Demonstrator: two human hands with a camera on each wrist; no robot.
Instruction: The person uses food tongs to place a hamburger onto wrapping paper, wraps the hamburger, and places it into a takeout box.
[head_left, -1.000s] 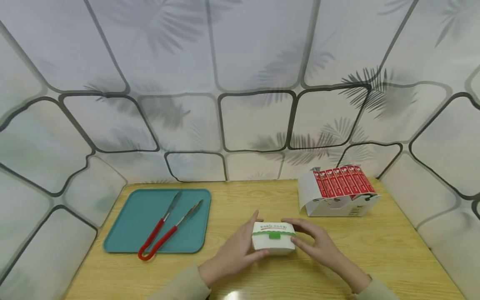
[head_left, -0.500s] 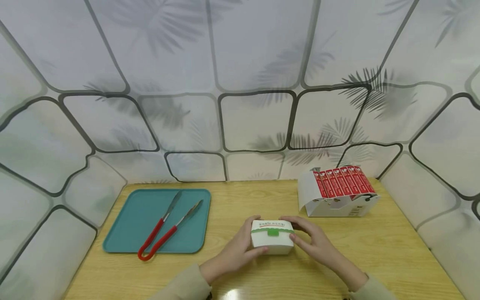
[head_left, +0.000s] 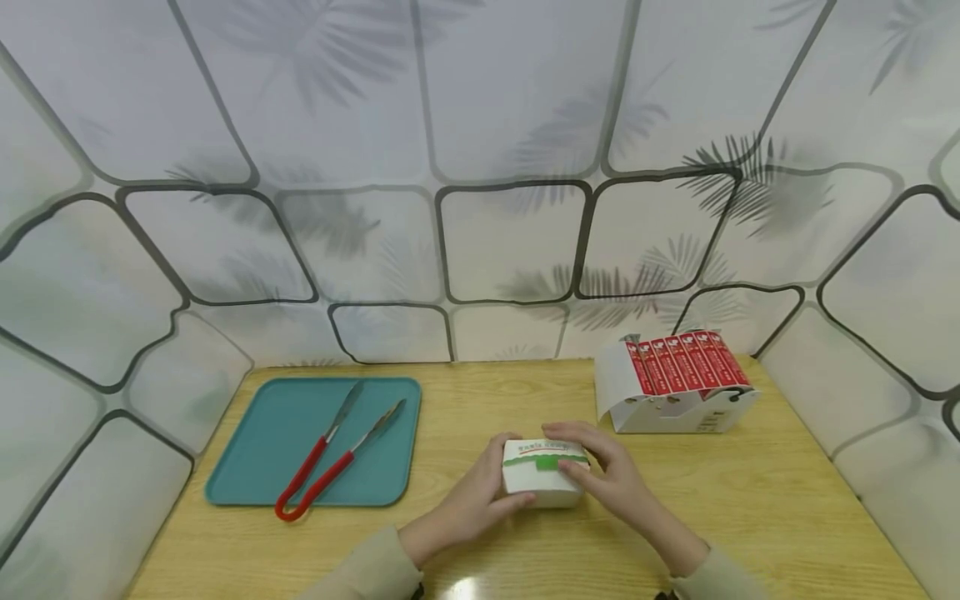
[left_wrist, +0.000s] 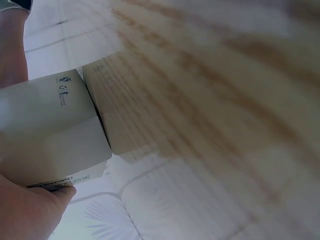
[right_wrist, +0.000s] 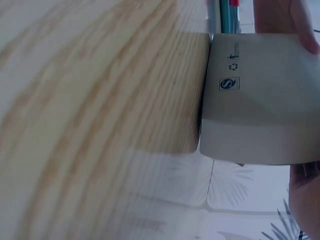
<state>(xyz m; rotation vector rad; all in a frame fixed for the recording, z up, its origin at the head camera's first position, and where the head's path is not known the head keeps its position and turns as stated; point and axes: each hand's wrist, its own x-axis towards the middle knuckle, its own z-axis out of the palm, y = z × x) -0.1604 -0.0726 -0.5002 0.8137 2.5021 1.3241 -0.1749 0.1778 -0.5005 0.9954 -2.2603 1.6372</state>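
A small white paper food box [head_left: 542,485] with a green wavy band stands on the table with its lid down. My left hand [head_left: 474,496] grips its left side, thumb at the front, other fingers partly hidden behind. My right hand [head_left: 611,471] holds the right side, its thumb on the green tab [head_left: 548,462] and its index finger reaching over the back of the lid. In the left wrist view the plain front of the box [left_wrist: 50,125] shows small printed marks. In the right wrist view the box [right_wrist: 260,90] sits flat on the wood. Its inside is hidden.
A teal tray [head_left: 255,433] lies on the left, with red-handled metal tongs [head_left: 330,475] across it and over its front edge. At the back right stands a white carton [head_left: 667,414] holding several red packets [head_left: 686,364]. Patterned walls [head_left: 510,242] enclose the wooden table [head_left: 750,500].
The box has shifted slightly left. My right hand has slid left across the lid, so its thumb moved from the box's right edge onto the green tab. The left hand keeps its grip.
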